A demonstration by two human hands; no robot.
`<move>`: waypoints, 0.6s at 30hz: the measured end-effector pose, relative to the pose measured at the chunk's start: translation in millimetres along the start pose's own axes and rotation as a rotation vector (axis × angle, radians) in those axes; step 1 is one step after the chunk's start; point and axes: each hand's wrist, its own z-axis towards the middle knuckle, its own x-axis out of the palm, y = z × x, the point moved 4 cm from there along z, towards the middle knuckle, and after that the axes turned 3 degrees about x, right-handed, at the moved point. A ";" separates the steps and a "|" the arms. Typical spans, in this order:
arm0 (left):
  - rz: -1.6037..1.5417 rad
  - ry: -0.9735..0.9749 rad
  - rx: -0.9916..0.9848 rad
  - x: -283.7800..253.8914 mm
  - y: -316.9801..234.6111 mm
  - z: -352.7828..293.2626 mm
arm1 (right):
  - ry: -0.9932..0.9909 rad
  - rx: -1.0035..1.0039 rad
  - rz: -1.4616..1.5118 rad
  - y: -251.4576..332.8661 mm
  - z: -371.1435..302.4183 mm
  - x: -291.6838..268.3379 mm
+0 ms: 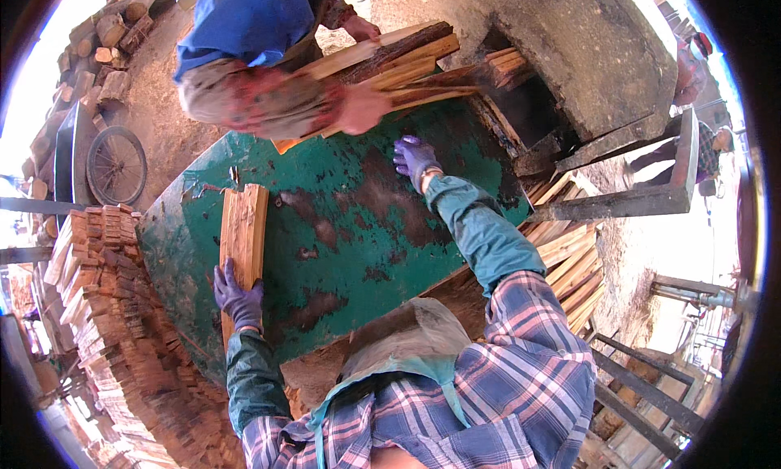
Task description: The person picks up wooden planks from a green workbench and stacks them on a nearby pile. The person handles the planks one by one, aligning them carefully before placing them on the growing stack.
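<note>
- Broadly, a flat tabletop (390,278) stretches beneath both hands, its green paint scuffed through to rough dark-brown patches.
- Left of the left-hand grip rises a stack of cut wood (134,322), blocky and reddish-tan, with many squared ends showing.
- Right of the right forearm, pale split lengths (578,266) lie in a loose heap.
- Ahead of the right hand, a co-worker in blue (244,21) holds a bundle of long slats (407,62), some edged with dark bark.
- Well beyond the left-hand grip, a spoked wheel (116,165) stands on bare brown ground (175,103), near round logs (110,30).
- On the tabletop's left part lies the plank (243,233), straight, fibrous and orange-tan, running ahead of the grip.
- Around its edges, the gloved left hand (236,294) grasps the plank, thumb on the right; the purple right hand (415,158) holds nothing, its fingers spread.
- Whether those fingers touch the paint is hard to tell; the co-worker's upper body is cut off, and glove covers part of the plank.
</note>
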 end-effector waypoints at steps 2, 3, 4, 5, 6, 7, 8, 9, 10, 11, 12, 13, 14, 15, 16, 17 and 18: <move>0.011 0.014 -0.018 -3.1 -1.5 -1.3 | -0.119 -0.083 -0.177 7.8 23.8 14.9; 0.009 0.020 -0.007 -4.3 -4.9 2.9 | -0.268 -0.232 -0.214 8.3 52.8 11.9; -0.004 0.024 -0.008 -4.9 -6.6 4.0 | -0.240 -0.331 -0.419 15.8 74.9 14.1; -0.019 0.026 -0.005 -5.2 -9.4 7.2 | -0.214 -0.431 -0.621 26.8 92.9 15.1; -0.026 0.027 -0.010 -5.3 -8.4 7.5 | -0.237 -0.394 -0.604 36.2 100.8 23.6; -0.012 0.031 -0.018 -1.9 -4.7 5.4 | -0.262 -0.357 -0.585 45.6 107.9 30.9; -0.007 0.017 -0.008 -0.5 -2.7 6.2 | -0.301 -0.246 -0.523 55.8 106.6 47.6; 0.000 0.006 -0.003 0.4 0.6 4.1 | -0.353 -0.070 -0.394 65.5 95.2 62.4; 0.005 -0.005 0.010 -0.5 2.9 2.4 | -0.401 0.033 -0.341 74.0 85.8 70.9; -0.015 -0.006 0.002 -1.9 0.1 4.1 | -0.433 0.121 -0.289 83.5 77.9 77.8; -0.013 -0.019 0.008 -3.7 -0.1 3.2 | -0.534 0.142 -0.308 87.0 63.7 85.5; -0.013 -0.024 0.014 -3.7 4.2 1.9 | -0.554 0.189 -0.357 77.8 72.8 89.4; -0.020 -0.034 0.023 -4.3 3.2 4.7 | -0.622 0.213 -0.372 81.4 74.5 95.6; -0.019 -0.021 0.010 -5.0 2.8 5.3 | -0.593 0.176 -0.440 83.8 75.6 94.4; -0.017 -0.008 -0.004 -6.1 1.9 4.7 | -0.563 0.139 -0.507 85.6 76.3 94.1; -0.010 0.008 -0.018 -8.1 1.3 5.1 | -0.614 0.143 -0.584 82.7 76.6 101.2; -0.010 0.017 -0.008 -7.8 -1.1 6.1 | -0.702 0.083 -0.622 76.7 78.7 103.4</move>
